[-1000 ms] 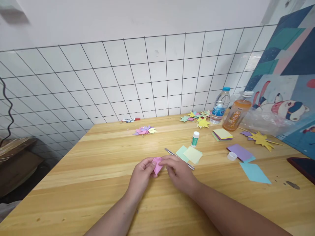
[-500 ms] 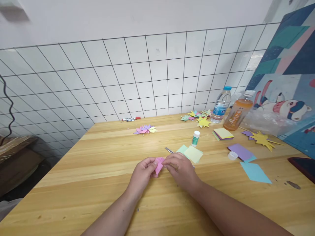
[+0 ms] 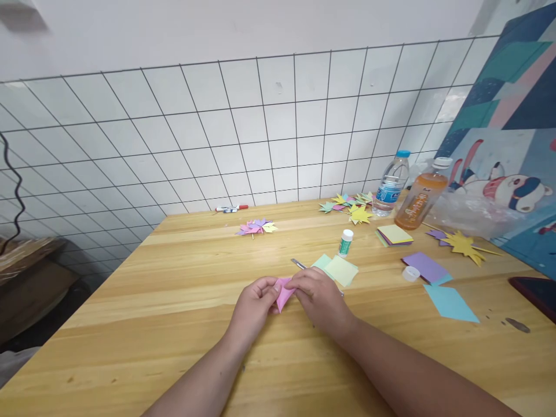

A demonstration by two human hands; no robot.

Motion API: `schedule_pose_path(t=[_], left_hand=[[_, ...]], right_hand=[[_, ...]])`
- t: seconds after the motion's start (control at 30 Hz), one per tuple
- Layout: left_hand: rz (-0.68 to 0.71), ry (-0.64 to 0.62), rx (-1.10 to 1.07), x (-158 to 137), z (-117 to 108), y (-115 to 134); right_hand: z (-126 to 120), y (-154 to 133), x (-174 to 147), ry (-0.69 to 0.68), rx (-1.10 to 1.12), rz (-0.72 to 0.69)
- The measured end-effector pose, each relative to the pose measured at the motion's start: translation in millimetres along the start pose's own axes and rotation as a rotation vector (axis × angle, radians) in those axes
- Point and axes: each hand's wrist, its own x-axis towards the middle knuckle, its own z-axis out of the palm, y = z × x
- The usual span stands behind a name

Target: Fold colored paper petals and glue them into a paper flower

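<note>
While my left hand (image 3: 254, 298) pinches the near-left side of the pink paper (image 3: 284, 296) between thumb and bent fingers, my right hand (image 3: 325, 298) has its fingertips drawn together on the upper right edge, pinching there too. Paper sits between both hands, towards the middle of the surface (image 3: 174, 301), folded, a narrow point turned my way. Risks, as I judge them: small piece, so an uneven pull from the two sides could tear it or skew a crease; a slack left thumb could let it slip round. Slim metal tool (image 3: 297, 264) lies partly beneath or behind my right hand; dropping the palm carelessly could knock it, or push the pale yellow sheet (image 3: 341, 271) and pale green sheet (image 3: 322, 262) just beyond. Glue stick (image 3: 346, 244) stands upright past those; a sweeping reach could tip it. Hidden: the back of the paper, where my left fingers curl behind. Layers too small to count; perhaps the lower point is clear of the wood, but the angle is poor for that. Tool's middle is covered, so no reading whether a blade is out. Dark object (image 3: 536, 295) is cut off at the right edge; both forearms run out below.
</note>
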Motion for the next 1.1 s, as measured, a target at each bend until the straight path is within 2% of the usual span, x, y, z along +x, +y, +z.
schedule_pose_path(t=[0.33,0.47,0.63,0.7,0.97,1.1], left_hand=[[0.022,-0.018,0.011,1.0,1.7,-3.3],[0.039,-0.035,0.034,0.7,2.6,-3.8],[0.053,-0.029,0.043,0.5,2.7,-3.2],[0.042,-0.021,0.047,0.2,2.5,-3.0],[0.021,0.009,0.033,0.4,1.8,-4.4],[0.025,0.004,0.036,0.8,1.4,-5.6]], right_hand=[[-5.0,-7.4,3.0,-0.013,0.002,0.048],[-4.8,-10.9,2.6,0.014,0.07,0.179],[2.3,-7.3,3.3,0.024,0.458,0.473],[4.6,-4.7,4.2,-0.002,0.541,0.541],[5.8,-3.9,5.8,0.024,0.599,0.631],[5.7,-5.0,5.6,0.003,0.607,0.616]])
